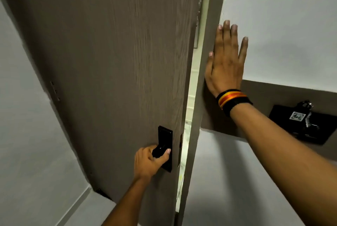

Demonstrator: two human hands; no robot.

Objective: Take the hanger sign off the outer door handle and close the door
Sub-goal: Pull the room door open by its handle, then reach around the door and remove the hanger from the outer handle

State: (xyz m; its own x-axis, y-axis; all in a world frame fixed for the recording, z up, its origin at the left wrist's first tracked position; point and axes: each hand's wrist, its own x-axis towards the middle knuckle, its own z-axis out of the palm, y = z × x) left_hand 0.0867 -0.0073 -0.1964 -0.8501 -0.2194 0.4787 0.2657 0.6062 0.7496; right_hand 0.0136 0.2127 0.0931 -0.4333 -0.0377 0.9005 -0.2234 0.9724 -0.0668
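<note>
Door [113, 61] — brown wood-grain panel, nearly shut; a narrow bright gap separates its right edge from the door frame [204, 72]. Black handle [158, 151] sits on a black plate [165, 148] near the door's lower right edge. No sign is visible on this handle; the outer side of the door is hidden. Left hand [148, 163] is clamped around the handle, thumb over its top. Right hand [225, 61] lies flat, fingers spread — palm against the frame and the white wall [284, 25] just beside it. Striped black, yellow and red wristband [232, 100] sits on the right wrist. Black wall holder [280, 116] with a tagged key [297, 116] is mounted near the right edge of the wall.
</note>
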